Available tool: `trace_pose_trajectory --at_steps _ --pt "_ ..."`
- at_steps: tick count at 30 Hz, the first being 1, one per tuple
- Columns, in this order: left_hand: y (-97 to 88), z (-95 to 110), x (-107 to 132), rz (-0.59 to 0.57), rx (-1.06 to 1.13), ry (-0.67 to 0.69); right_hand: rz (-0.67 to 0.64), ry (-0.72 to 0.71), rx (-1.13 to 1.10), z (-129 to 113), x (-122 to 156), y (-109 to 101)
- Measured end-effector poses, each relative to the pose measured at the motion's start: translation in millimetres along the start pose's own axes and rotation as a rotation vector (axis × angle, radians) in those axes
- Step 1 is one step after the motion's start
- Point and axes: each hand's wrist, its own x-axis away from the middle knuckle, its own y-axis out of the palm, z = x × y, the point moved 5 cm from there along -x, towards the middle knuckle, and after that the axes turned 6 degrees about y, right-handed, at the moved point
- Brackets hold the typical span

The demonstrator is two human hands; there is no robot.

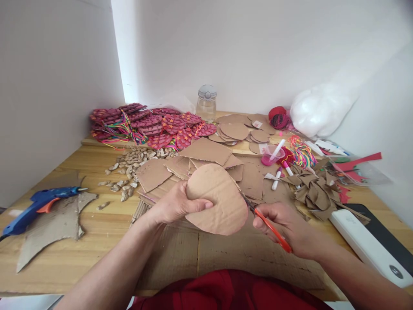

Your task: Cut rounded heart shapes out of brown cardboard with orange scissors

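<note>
A rounded piece of brown cardboard (222, 200) is pinched in my left hand (180, 204), the thumb lying on its upper face and the fingers hidden beneath. My right hand (285, 224) grips a pair of scissors (272, 230) with orange-red handles. Their blades meet the right edge of the cardboard piece, where a thin strip runs along the rim. Behind and under my hands lie cut cardboard sheets (206, 150) in a loose pile. Curled cardboard scraps (314, 189) are heaped beyond my right hand.
A blue glue gun (41, 204) rests on a cardboard offcut at left, near peanut shells (138, 161). Decorated pink pieces (155, 125), a lidded jar (206, 103), cardboard rounds (234, 130) and a white stuffed bag (322, 110) line the back. A white device (368, 247) lies at right.
</note>
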Motion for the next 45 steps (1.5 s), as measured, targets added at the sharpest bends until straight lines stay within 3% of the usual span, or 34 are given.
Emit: trace_pose_trajectory --at_steps 7,23,45 --pt "-3.4 -3 -1 -0.034 -0.033 0.005 0.045 -0.034 0.182 4 0 -6" --pt "7.3 -2 1 -0.085 0.02 -0.006 -0.058 -0.044 0.078 0 1 -2" --pt "5.5 -3 1 -0.111 -0.119 0.007 -0.035 0.011 0.152 6 -3 0"
